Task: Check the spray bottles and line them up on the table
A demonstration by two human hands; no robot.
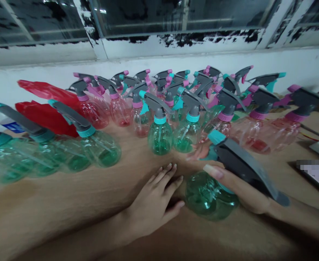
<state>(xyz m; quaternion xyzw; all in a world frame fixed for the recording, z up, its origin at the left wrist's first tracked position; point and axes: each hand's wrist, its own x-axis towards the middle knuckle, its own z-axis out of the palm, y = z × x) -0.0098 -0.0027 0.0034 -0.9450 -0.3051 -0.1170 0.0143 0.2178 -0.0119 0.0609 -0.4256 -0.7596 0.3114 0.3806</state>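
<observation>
My right hand point(250, 195) is closed around the neck of a green spray bottle point(209, 199) with a grey trigger head and a turquoise nozzle and collar. The bottle is tilted, its round clear body towards my left hand. That left hand point(158, 203) lies on the wooden table point(115, 195), fingers stretched out and holding nothing, just left of the bottle. Beyond my hands stand two similar spray bottles, a green one point(160, 137) and another green one point(188, 136) beside it.
Several green spray bottles point(101, 148) stand in a row at the left, near red plastic bags point(53, 112) and a bottle with a blue label point(1, 119). Many pink and green ones crowd along the wall point(53, 69). A phone-like device point(317, 177) lies at the right edge.
</observation>
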